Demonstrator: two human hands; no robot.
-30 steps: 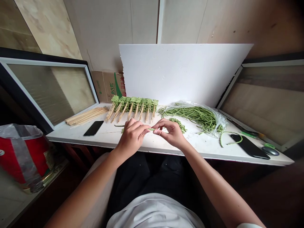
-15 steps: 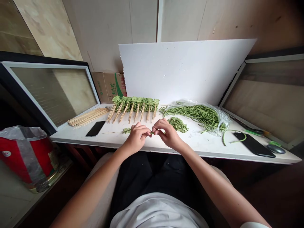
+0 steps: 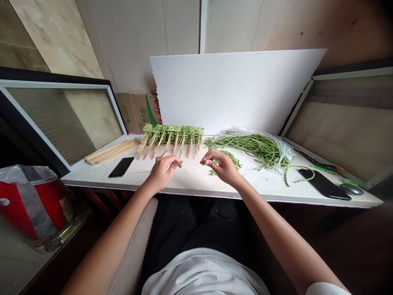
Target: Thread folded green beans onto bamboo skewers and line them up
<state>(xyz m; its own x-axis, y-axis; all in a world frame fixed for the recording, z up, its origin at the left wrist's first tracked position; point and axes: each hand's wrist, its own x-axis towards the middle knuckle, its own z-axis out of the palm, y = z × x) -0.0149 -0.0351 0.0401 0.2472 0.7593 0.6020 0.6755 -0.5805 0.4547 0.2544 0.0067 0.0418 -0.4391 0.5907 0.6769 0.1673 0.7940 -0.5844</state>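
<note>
My left hand (image 3: 162, 171) is closed in a pinch above the table, a small green bean piece (image 3: 181, 162) showing at the fingertips. A thin skewer (image 3: 141, 171) points out to the left behind that hand; the rest of it is hidden. To the right, apart from the left, my right hand (image 3: 223, 167) has its fingers curled and pinched together; whatever is in them is too small to make out. Partly behind the right hand lies a pile of cut green beans (image 3: 235, 159). Several bundles of skewered beans (image 3: 173, 133) are stacked at the back, bare stick ends toward me.
Loose bamboo skewers (image 3: 112, 151) and a phone (image 3: 121, 167) lie on the left. Long green beans (image 3: 254, 145) spill from a clear plastic bag (image 3: 287, 155). Another phone (image 3: 325, 185) and a computer mouse (image 3: 351, 189) sit near the right end. A white board (image 3: 236, 90) stands behind.
My hands, together at the skewer before, have moved apart, the left one leftward and slightly up. The beans threaded on the skewer are now hidden by my left hand.
</note>
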